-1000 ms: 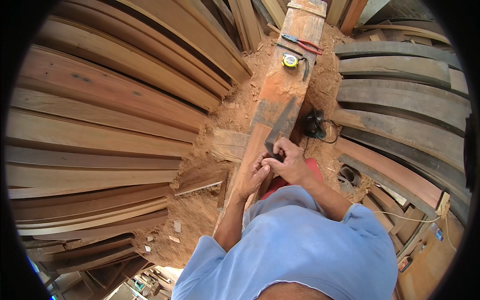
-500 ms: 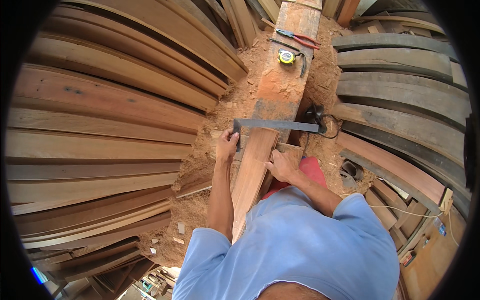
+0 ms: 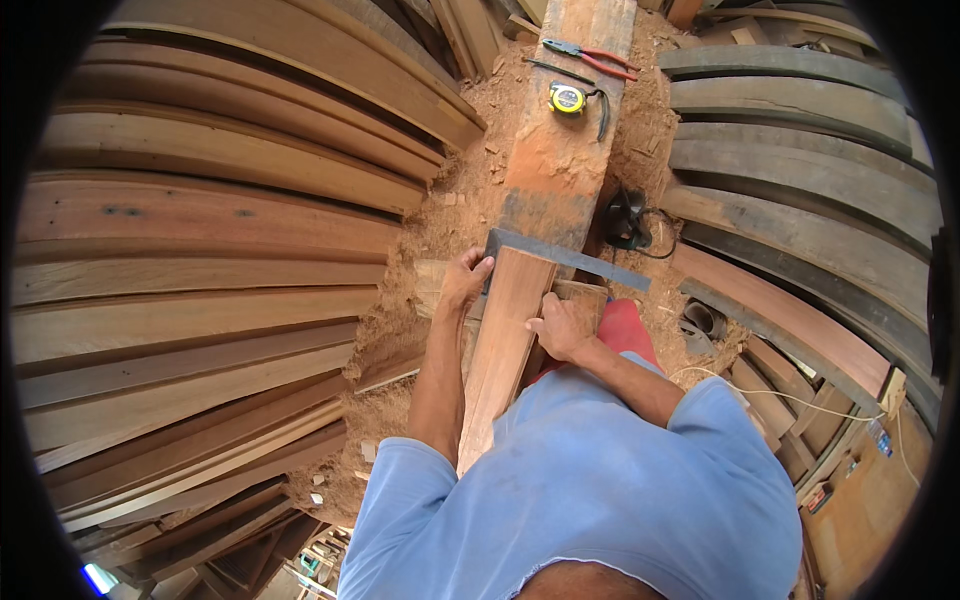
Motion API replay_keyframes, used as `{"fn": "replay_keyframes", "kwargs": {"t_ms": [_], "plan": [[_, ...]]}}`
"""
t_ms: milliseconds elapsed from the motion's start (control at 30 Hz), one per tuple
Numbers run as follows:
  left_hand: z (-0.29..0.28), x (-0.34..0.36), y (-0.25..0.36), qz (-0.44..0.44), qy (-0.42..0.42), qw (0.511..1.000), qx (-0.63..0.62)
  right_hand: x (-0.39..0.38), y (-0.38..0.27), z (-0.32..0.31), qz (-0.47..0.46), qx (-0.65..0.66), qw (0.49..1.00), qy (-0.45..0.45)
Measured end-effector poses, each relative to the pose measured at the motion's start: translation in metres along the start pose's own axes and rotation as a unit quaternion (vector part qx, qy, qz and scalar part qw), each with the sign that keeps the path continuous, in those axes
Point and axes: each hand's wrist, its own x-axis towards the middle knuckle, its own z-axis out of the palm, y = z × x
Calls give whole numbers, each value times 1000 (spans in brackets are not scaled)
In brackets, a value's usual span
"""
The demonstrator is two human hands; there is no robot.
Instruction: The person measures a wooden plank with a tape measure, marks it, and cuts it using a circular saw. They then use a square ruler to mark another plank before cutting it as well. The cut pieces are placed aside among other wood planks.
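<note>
A dark metal try square lies angled across the far end of a reddish wooden board. My left hand grips the square's short arm beside the board's left edge. My right hand is closed on the board's right edge, next to a second, shorter piece of wood. Beyond them, on the worn plank bench, lie red-handled pliers, a thin dark tool and a yellow tape measure.
Stacked boards flank me on the left and right. A dark corded power tool sits right of the bench amid sawdust. A cord hangs at lower right, near offcuts.
The square came from a slanted two-handed hold to lying across the board, then shifted rightward and tilted in my left hand. My right hand let go of it and now grips the board.
</note>
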Motion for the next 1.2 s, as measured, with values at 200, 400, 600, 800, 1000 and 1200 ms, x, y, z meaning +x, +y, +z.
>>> {"fn": "replay_keyframes", "kwargs": {"t_ms": [200,400,600,800,1000,1200], "plan": [[5,-7,9,9,6,1000,18,2,1,1,0,0,1000,-7],[13,-10,17,25,25,994,100,0,-5,-5,19,0,1000,-10],[8,-2,10,12,13,995,97,3,3,4,-11,6,1000,7],[11,-5,23,-12,15,994,111,3,4,2,-18,27,999,3],[7,-5,34,-36,-22,985,166,4,4,1,-10,10,1000,-6],[3,2,30,-34,-43,985,162,2,1,-1,-14,11,1000,-4]]}}
